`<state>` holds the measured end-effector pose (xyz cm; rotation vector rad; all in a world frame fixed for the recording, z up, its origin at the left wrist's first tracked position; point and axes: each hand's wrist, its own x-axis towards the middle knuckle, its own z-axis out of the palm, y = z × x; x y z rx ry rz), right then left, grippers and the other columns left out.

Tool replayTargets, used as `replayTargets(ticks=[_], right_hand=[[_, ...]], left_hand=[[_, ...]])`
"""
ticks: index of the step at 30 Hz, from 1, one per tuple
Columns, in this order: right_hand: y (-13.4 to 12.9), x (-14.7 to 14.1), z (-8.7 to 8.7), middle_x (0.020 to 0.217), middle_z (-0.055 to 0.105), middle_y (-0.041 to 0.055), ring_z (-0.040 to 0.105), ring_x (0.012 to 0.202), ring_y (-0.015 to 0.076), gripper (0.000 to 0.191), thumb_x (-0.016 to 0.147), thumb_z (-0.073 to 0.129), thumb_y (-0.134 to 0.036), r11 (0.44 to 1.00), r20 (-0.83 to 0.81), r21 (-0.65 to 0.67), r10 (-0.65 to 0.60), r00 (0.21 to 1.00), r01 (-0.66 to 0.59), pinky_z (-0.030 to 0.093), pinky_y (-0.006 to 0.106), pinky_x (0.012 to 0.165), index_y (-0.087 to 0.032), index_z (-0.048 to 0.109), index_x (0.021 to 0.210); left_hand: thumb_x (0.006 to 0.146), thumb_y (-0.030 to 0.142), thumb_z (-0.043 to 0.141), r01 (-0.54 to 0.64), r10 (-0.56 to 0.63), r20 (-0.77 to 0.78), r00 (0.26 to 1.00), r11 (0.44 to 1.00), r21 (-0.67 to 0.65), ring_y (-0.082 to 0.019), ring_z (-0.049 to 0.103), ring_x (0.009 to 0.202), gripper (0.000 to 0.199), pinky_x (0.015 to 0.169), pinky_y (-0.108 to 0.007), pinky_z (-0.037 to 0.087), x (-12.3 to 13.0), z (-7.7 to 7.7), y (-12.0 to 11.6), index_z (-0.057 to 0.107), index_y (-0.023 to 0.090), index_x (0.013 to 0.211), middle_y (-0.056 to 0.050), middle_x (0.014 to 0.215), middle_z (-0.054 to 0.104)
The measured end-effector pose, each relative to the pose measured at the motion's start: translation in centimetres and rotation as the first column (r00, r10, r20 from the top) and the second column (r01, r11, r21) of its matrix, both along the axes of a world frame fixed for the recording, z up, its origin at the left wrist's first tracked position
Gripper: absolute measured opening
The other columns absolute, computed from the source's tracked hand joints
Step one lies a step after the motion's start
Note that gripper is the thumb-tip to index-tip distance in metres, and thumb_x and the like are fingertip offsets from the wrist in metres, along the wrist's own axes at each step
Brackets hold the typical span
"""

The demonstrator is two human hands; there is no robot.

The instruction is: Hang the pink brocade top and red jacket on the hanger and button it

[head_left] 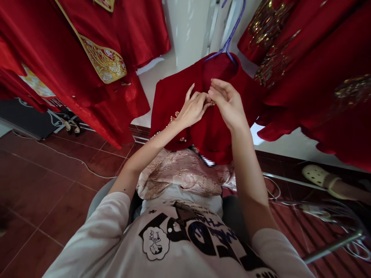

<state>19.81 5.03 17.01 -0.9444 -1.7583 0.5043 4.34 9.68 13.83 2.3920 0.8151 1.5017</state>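
Observation:
A dark red jacket (pixel 174 96) hangs in front of me on a purple hanger (pixel 228 42). Small gold and beaded flower trims sit on its front, one trim (pixel 182 139) near the lower edge. My left hand (pixel 194 106) lies over the jacket's front, its thumb and forefinger pinched at the front edge beside a small gold ornament (pixel 213 103). Close against it, my right hand (pixel 227 101) has its fingers bent and drawn together near the same spot. Whatever is between the right fingertips is too small to make out. Shiny pink patterned fabric (pixel 185 173) covers my lap.
Red embroidered garments hang on the left (pixel 133 38) and right (pixel 313 69). A metal rack (pixel 333 247) stands low at the right, near another person's foot in a pale clog (pixel 315 175). A white cable (pixel 69 156) crosses the tiled floor (pixel 43 200) at left.

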Motion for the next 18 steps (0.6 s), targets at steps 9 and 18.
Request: replayTargets(ticks=[9,18], right_hand=[[2.8,1.2,-2.3,0.16,0.027,0.023,0.016,0.154,0.0409,0.102,0.082,0.055,-0.075,0.86,0.228,-0.172,-0.439,0.869,0.48,0.018,0.064,0.121,-0.014,0.022,0.157],[2.1,3.9,-3.8,0.146,0.038,0.0346,0.035,0.144,0.0418,0.073,0.089,0.057,-0.047,0.688,0.265,-0.028,-0.694,0.669,0.725,0.024,0.063,0.117,-0.001,0.035,0.141]], left_hand=[[0.086,0.032,0.049,-0.29,0.287,-0.141,0.948,0.957,0.0,-0.038,0.04,0.138,0.047,0.122,-0.071,0.012,-1.6,1.2,-2.4,0.05,0.027,0.133,-0.013,0.118,0.066],[0.089,0.013,0.046,-0.567,0.565,-0.04,0.824,0.822,-0.055,-0.027,0.027,0.15,0.053,0.127,-0.053,0.017,-4.5,2.6,-2.1,0.039,0.021,0.14,-0.015,0.152,0.039]])
